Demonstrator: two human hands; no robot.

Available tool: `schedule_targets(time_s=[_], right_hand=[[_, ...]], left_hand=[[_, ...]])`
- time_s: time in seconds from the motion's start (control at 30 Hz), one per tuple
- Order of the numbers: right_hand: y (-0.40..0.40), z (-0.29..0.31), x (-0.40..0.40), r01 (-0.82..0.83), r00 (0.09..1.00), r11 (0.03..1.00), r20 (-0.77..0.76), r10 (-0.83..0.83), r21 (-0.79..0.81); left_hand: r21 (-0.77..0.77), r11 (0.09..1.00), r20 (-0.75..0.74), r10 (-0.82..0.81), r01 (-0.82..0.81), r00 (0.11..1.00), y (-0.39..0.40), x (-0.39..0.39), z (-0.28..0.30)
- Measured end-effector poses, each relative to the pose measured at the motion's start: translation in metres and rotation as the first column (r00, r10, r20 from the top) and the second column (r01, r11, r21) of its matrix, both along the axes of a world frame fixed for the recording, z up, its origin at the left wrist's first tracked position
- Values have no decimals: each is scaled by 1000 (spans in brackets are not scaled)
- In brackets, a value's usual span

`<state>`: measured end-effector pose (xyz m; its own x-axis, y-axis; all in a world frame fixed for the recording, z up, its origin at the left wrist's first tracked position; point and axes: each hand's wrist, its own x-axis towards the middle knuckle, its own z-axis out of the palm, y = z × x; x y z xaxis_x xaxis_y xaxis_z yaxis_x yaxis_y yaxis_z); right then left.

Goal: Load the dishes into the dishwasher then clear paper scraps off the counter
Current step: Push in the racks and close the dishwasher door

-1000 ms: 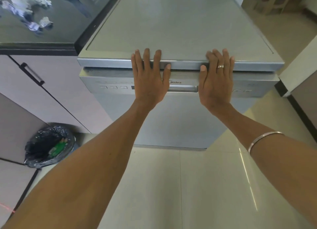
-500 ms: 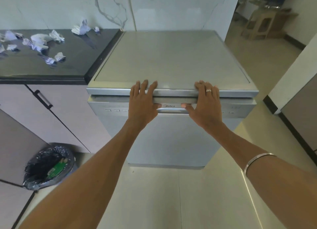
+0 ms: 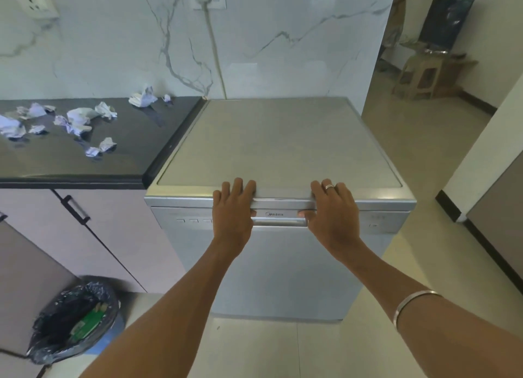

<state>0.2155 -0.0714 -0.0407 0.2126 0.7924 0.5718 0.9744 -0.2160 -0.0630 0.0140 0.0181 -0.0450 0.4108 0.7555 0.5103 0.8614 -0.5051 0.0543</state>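
Both hands are laid on the dishwasher (image 3: 278,264): the left hand (image 3: 232,212) and right hand (image 3: 334,213), fingers over its top edge, thumbs by the door, likely pressing it closed. Paper scraps (image 3: 76,120) lie on the desk (image 3: 135,151) alongside.

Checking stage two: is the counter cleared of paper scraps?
No, crumpled paper scraps lie scattered on the black counter.

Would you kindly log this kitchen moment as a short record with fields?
dishwasher: door shut
left hand: fingers over the door's top edge
right hand: fingers over the door's top edge, thumb by the handle
paper scraps: scattered on the counter
bin: on the floor, lined with a black bag
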Motion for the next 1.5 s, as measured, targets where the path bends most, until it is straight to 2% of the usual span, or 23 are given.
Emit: schedule_targets(time_s=[0.1, 0.17, 0.27, 0.33, 0.47, 0.57, 0.7, 0.83, 0.93, 1.1, 1.2, 1.33, 1.5], right_hand=[[-2, 21, -10, 34, 992, 993, -118, -47, -110], [-11, 39, -11, 3, 985, 970, -166, -45, -245], [-30, 51, -1, -94, 979, 867, -201, -7, -489], [-45, 60, 3, -117, 988, 796, -148, 35, -594], [-76, 80, -6, -171, 966, 800, -257, 22, -575], [-93, 100, -25, -207, 960, 749, -280, 30, -629], [-109, 154, -50, -214, 938, 753, -346, -20, -623], [-124, 198, -66, -200, 952, 735, -305, -10, -648], [-131, 218, -78, -195, 964, 727, -264, 20, -658], [-123, 232, -94, -187, 970, 713, -244, 23, -676], [-103, 235, -97, -182, 964, 697, -264, -11, -694], [-74, 240, -108, -151, 971, 679, -235, -33, -719], [-14, 239, -127, -168, 956, 664, -285, -70, -729]], left_hand=[[-141, 990, -36, 23, -28, 999, -6, 3, 19], [-266, 964, -41, 0, -11, 999, -13, -1, 28], [-453, 891, -163, -101, 16, 981, -28, -18, 42], [-443, 896, -217, -86, -19, 972, -40, -27, 57], [-398, 916, -138, -120, 56, 983, -71, -38, 88], [-452, 888, -80, -134, 84, 988, -103, -49, 101], [-524, 851, -74, -76, 26, 994, -145, -70, 128], [-604, 796, -59, -1, -35, 998, -172, -83, 166], [-608, 793, -41, 25, -45, 999, -178, -90, 198], [-601, 797, -46, 44, -63, 998, -160, -94, 232], [-587, 806, -100, 24, -79, 995, -140, -93, 244], [-609, 787, -79, 57, -94, 995, -99, -97, 245], [-632, 766, -104, 64, -116, 993, -47, -109, 249]])
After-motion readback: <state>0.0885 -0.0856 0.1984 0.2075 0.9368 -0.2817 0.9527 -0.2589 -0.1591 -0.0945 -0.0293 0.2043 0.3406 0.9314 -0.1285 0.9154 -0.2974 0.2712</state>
